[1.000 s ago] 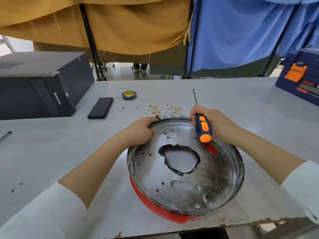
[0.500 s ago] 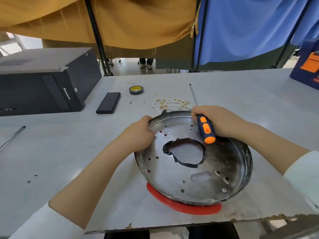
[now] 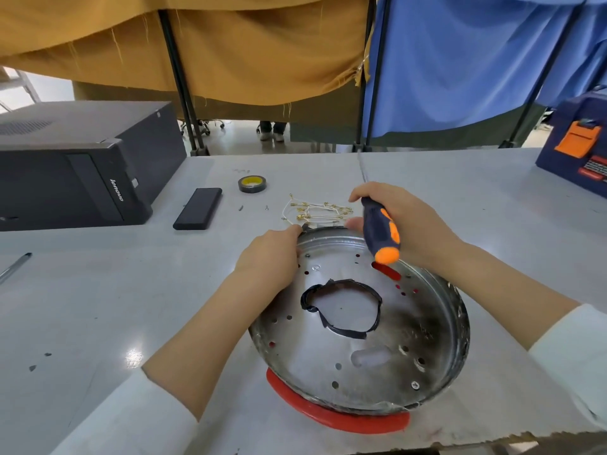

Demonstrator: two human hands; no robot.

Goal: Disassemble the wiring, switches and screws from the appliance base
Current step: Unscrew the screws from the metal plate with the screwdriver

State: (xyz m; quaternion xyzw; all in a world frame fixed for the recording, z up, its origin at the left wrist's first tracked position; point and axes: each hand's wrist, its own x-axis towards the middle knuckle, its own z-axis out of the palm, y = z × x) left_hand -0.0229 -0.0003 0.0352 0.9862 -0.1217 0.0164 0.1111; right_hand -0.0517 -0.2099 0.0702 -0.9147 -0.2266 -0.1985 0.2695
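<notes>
Grey table [image 3: 98, 300], broad bare stretch on the left. Metal appliance base [image 3: 410, 330] sits tilted at the near edge. Left hand [image 3: 269, 257] grips its far rim; right hand [image 3: 407, 224] clutches the screwdriver [image 3: 381, 229]. Loose wires [image 3: 315, 211] just beyond.

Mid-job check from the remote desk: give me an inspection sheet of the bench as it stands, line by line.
Surface: grey table, scuffed, chipped at the near edge.
Job's things: metal appliance base on a red rim, central hole edged with black tape; one screw near the front.
Clutter: tape roll, black phone-like slab, loose screws, pen.
Grips: left hand holds the base's far rim; right hand holds an orange-and-navy screwdriver.
Cables: removed wires with brass terminals behind the base.
Surroundings: Lenovo computer case, blue box, mustard and blue curtains.
</notes>
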